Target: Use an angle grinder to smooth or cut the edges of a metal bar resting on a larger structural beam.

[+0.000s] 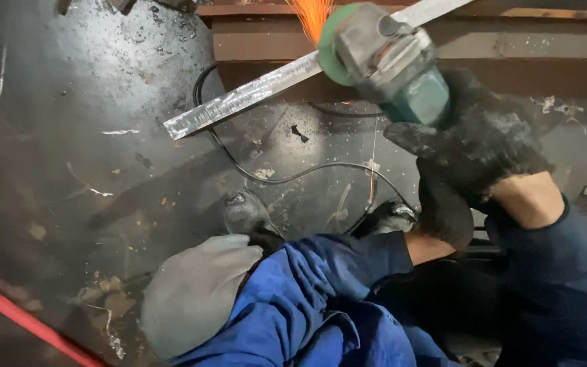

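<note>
While the right hand (470,136) clamps the angle grinder (388,61), its disc meets the flat steel bar (259,92), which is propped aslant against a beam (511,47), probably for disc clearance. The left hand (443,211) sits under the right wrist, seemingly bracing it; I cannot tell its grip.

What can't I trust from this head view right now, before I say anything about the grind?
- Disc contact on the flat metal bar: hidden behind the angle grinder guard.
- Sparks and the bar's far end: cut off by the top edge.
- Right hand and left hand grips: dark gloves blur together.
- Black cable: end hidden by blue sleeve.
</note>
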